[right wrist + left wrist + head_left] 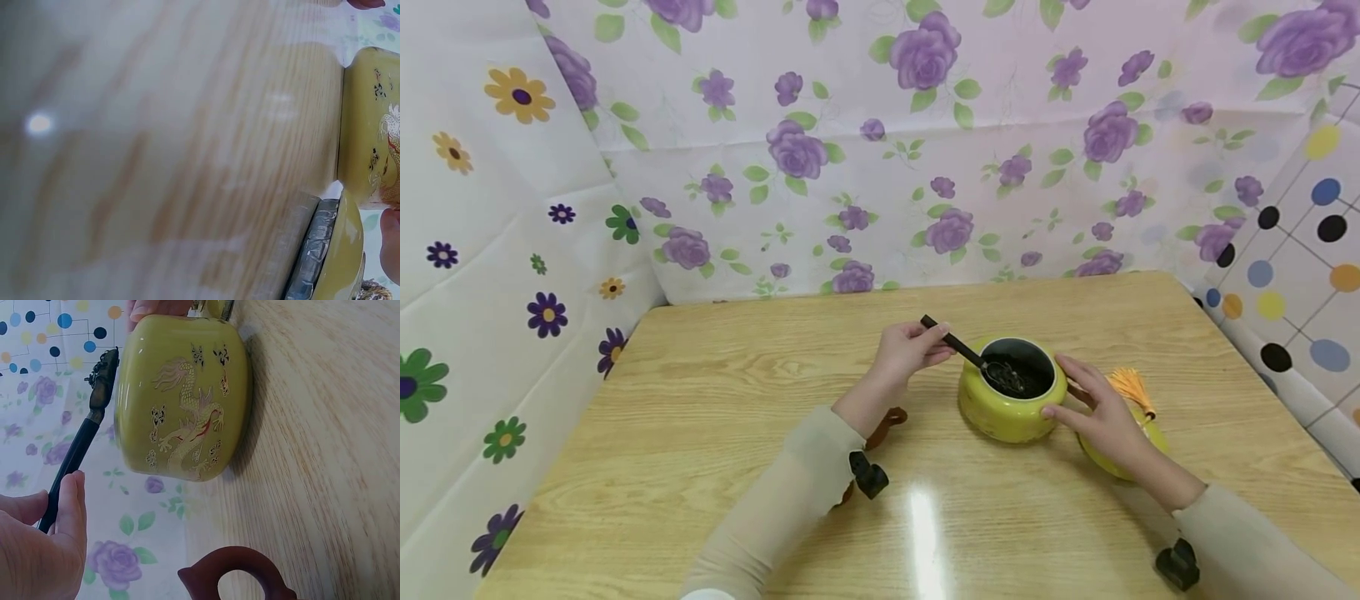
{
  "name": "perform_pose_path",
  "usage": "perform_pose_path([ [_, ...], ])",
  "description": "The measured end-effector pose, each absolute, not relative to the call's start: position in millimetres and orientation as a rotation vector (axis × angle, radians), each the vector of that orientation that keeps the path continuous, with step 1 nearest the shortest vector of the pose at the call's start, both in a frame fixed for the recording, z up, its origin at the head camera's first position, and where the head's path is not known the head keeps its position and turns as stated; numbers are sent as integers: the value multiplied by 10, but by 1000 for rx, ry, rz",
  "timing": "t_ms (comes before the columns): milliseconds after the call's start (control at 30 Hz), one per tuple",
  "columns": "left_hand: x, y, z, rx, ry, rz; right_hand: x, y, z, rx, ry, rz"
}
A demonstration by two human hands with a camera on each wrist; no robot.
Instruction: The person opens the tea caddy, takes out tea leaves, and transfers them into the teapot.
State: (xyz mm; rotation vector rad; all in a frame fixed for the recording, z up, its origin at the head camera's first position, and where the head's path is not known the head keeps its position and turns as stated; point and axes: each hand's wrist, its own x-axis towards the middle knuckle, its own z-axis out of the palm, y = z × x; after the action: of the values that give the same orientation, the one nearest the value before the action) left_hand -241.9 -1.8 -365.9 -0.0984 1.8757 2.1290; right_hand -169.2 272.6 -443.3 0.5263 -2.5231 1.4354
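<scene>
My left hand [910,348] pinches the black handle of a spoon [958,344] between thumb and fingers. Dark tea leaves [106,362] are heaped on its bowl, which in the left wrist view stands just above the mouth of a yellow tea jar [1006,421]. That jar bears a dragon design, stands upright on the table and has dark contents. Around its right side my right hand [1103,412] grips, thumb at the front and fingers behind. Beside that hand lies the yellow lid [1103,458] with an orange tassel [1131,388], partly hidden by the wrist.
A reddish-brown clay pot with a loop handle [892,417] is mostly hidden under my left forearm. The wooden table [737,375] meets flower-printed cloth [850,208] at the back. A dotted cloth [1300,250] hangs at the right.
</scene>
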Motion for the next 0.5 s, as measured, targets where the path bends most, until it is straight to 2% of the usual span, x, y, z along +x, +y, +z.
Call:
perform_pose_path([
  [500,-2311,-142,-3625,-84,1907,2110,-1702,2729,-4443,534,-2518,1422],
])
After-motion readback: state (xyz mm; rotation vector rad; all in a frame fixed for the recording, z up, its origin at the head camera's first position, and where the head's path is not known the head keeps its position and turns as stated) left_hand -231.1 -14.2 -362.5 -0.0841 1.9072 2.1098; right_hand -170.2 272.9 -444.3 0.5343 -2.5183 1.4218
